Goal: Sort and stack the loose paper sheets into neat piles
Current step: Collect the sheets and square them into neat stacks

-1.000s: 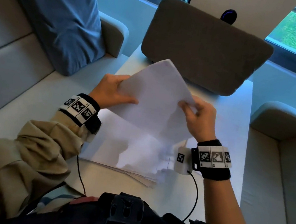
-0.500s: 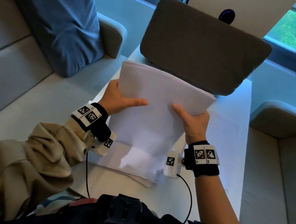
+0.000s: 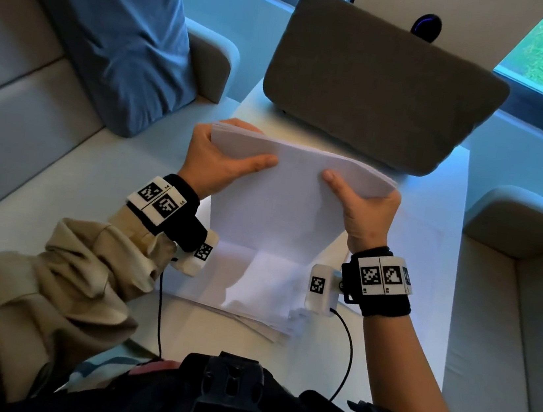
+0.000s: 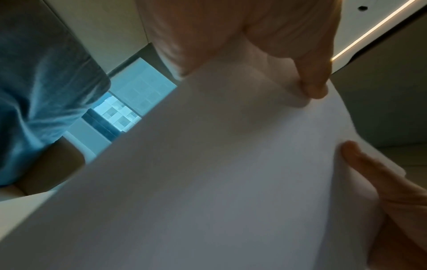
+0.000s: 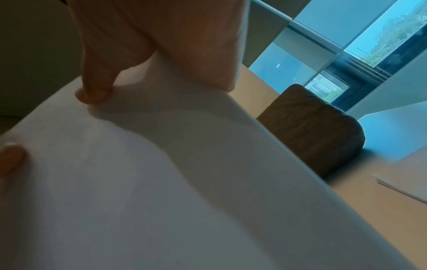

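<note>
A bundle of white paper sheets (image 3: 284, 200) stands upright on its lower edge over the white table (image 3: 430, 247). My left hand (image 3: 220, 161) grips its left side, thumb on the near face, the other fingers behind. My right hand (image 3: 363, 204) grips the right side the same way. The bundle (image 4: 208, 182) fills the left wrist view, with my left thumb (image 4: 312, 76) on it. In the right wrist view the sheets (image 5: 161, 182) bow under my right thumb (image 5: 94, 87). More loose sheets (image 3: 252, 289) lie flat below, unevenly stacked.
A grey cushion (image 3: 376, 81) stands at the table's far end. A blue pillow (image 3: 124, 30) leans on the sofa to the left. Beige sofa seats (image 3: 19, 172) flank the table. Another thin paper pile (image 5: 406, 184) lies on the table to the right.
The held sheets turned from a diagonal tilt to square and upright. Both hands shifted to the two side edges, and the bundle's top edge dropped lower.
</note>
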`<state>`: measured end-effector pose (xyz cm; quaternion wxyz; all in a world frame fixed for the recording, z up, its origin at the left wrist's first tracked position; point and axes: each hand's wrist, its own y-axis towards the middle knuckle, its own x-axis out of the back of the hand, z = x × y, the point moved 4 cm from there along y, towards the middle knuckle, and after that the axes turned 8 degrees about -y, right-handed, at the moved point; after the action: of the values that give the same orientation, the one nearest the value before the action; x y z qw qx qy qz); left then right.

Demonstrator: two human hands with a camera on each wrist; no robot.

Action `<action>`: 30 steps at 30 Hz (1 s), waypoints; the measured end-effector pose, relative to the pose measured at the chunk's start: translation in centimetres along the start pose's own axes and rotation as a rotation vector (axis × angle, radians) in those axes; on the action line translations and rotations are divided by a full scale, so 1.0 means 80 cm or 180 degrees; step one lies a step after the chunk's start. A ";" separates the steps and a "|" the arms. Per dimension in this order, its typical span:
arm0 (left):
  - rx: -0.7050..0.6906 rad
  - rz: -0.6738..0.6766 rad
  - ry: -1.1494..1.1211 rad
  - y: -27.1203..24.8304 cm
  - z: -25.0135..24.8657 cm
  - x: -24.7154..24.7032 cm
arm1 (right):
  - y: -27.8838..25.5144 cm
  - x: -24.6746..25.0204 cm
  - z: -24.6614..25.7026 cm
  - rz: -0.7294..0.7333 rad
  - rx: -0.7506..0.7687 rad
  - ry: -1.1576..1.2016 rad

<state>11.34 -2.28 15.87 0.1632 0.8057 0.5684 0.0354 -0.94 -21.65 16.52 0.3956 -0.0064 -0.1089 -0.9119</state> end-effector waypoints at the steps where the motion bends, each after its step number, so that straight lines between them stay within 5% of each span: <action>1: -0.0010 -0.0061 -0.0004 0.000 -0.003 -0.001 | 0.000 0.000 0.004 -0.0001 0.0049 -0.0009; 8: 0.0218 -0.0128 0.0099 0.000 0.012 0.008 | -0.002 -0.001 -0.008 0.0105 0.0056 -0.0010; 13: 0.1284 -0.0047 0.0453 -0.033 0.096 0.023 | -0.017 -0.005 -0.080 0.0322 -0.0408 -0.0346; 18: 0.1387 -0.0321 0.0416 -0.038 0.110 0.019 | -0.045 -0.003 -0.155 0.0669 -0.1107 -0.0701; 26: 0.1047 -0.0041 0.0764 -0.008 0.117 -0.043 | -0.044 0.036 -0.192 -0.0120 -0.1522 -0.0232; 30: 0.1633 0.0729 0.1333 -0.045 0.168 -0.102 | -0.022 0.104 -0.208 -0.0540 -0.1535 -0.0827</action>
<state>8.53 -11.74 3.12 -0.1698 0.8542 0.4858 0.0739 -6.70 -29.84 0.72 0.2877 -0.2080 0.0612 -0.9329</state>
